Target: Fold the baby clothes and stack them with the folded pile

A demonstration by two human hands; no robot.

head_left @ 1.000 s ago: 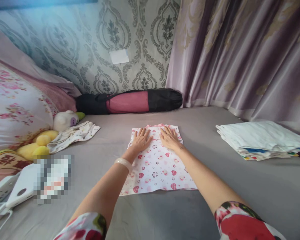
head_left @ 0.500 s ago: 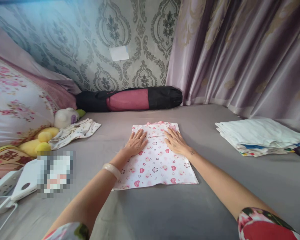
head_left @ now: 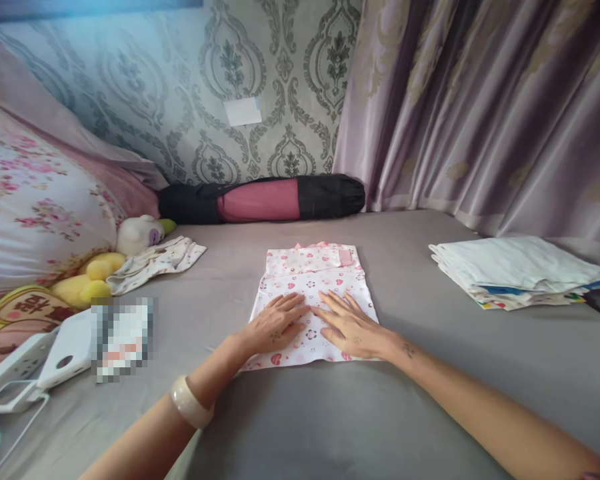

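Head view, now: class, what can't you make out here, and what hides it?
All in the head view:
Heart-print cloth: print beneath the left hand and right hand, covered by them.
Pixelated item: identity, masked by mosaic blocks.
Folded stack: lower layers, mostly hidden by the white top cloth.
Floral bedding: left part, cut off by the frame edge.

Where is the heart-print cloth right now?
In the head view, the heart-print cloth lies mid-picture on the grey sheet, under the left hand and right hand, nearer than the black and pink roll.
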